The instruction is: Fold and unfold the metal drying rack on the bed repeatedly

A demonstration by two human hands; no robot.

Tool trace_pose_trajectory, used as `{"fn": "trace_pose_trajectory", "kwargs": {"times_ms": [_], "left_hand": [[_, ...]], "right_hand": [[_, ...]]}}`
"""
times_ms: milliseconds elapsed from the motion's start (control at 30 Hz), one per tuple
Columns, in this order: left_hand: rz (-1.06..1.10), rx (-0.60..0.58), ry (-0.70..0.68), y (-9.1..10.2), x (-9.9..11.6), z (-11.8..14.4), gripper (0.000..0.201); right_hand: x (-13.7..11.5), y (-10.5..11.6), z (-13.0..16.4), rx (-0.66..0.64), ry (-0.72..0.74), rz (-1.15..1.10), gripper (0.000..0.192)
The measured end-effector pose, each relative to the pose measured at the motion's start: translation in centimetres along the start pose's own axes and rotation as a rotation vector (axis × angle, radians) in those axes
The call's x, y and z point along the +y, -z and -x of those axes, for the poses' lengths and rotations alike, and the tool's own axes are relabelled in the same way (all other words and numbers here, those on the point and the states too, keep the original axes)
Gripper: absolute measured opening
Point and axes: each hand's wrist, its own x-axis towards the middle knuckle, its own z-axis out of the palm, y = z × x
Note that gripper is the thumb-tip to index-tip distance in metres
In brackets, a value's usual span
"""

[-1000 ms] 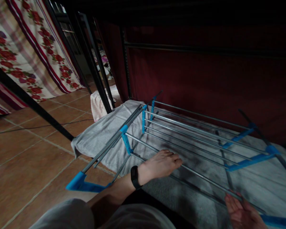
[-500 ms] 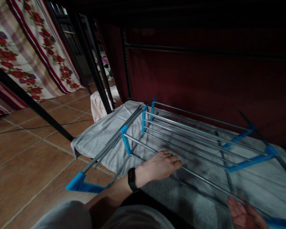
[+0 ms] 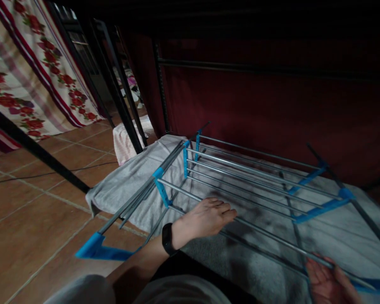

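A folding drying rack [image 3: 272, 236] of thin metal rods with blue plastic joints lies across a grey cloth. My left hand [image 3: 210, 216], with a black band on its wrist, is closed over the rack's nearest rod, knuckles up. Farther right, my right hand [image 3: 329, 278] holds the same rod from below, palm upward, with the rod lying between thumb and fingers. The lower edge of the picture cuts off part of this hand. A blue corner piece [image 3: 93, 245] of the rack sticks out at the left, over the tiled floor.
The grey cloth [image 3: 129, 169] covers a low surface beneath a dark metal frame [image 3: 120, 93]. Behind it hangs a dark red cloth [image 3: 240, 105]. At the left are a flowered curtain [image 3: 41, 76], a striped cloth [image 3: 123, 141] and a cable [image 3: 50, 172] on the tiles.
The view has turned slightly, so the rack and surroundings sit a little farther left. Both hands keep their places on the rod.
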Motion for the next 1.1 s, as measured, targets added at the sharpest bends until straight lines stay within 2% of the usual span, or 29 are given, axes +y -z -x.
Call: {"fn": "trace_pose_trajectory", "kwargs": {"times_ms": [167, 300, 433, 667, 1100], "left_hand": [[0.038, 0.009, 0.018, -0.2, 0.1, -0.2, 0.024], [0.027, 0.099, -0.034, -0.7, -0.6, -0.9, 0.026], [-0.003, 0.156, -0.092, -1.0, -1.1, -1.7, 0.026], [-0.019, 0.163, -0.114, -1.0, -1.4, -1.9, 0.028], [0.017, 0.119, -0.100, -1.4, -1.7, -1.8, 0.029]], "right_hand": [[0.0, -2.7, 2.1, 0.008, 0.128, -0.092, 0.025], [-1.1, -5.2, 3.0, -0.048, 0.196, -0.156, 0.023], [-2.5, -6.6, 3.3, -0.047, 0.236, -0.214, 0.025], [-3.4, -7.3, 4.1, -0.095, 0.276, -0.239, 0.020], [-3.8, -6.3, 3.7, -0.112, 0.280, -0.135, 0.023]]}}
